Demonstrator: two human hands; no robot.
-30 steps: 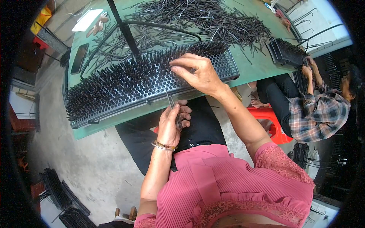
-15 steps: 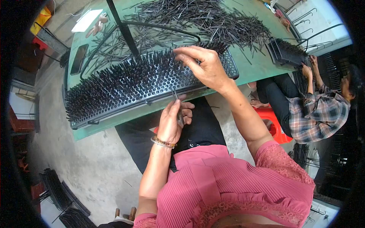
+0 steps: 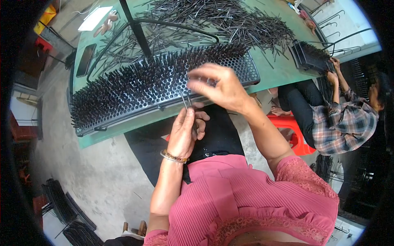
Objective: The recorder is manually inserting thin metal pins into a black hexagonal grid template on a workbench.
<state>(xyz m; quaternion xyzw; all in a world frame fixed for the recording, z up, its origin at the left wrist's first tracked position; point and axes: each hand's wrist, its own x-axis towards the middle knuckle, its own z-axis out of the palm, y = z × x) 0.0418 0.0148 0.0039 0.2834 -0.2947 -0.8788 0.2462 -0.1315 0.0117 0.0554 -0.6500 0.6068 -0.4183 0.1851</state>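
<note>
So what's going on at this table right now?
A person in a pink top sits at a green table in front of a black perforated tray mostly filled with upright dark pins. The left hand holds a small bundle of thin dark pins near the tray's front edge. The right hand is blurred just above it, over the tray's right part. Loose pins lie heaped behind. To the right, a co-worker handles a smaller tray.

Upright pins on the perforated tray [image 3: 246, 69] crowd everything left of the hands; bare holes open rightward.
</note>
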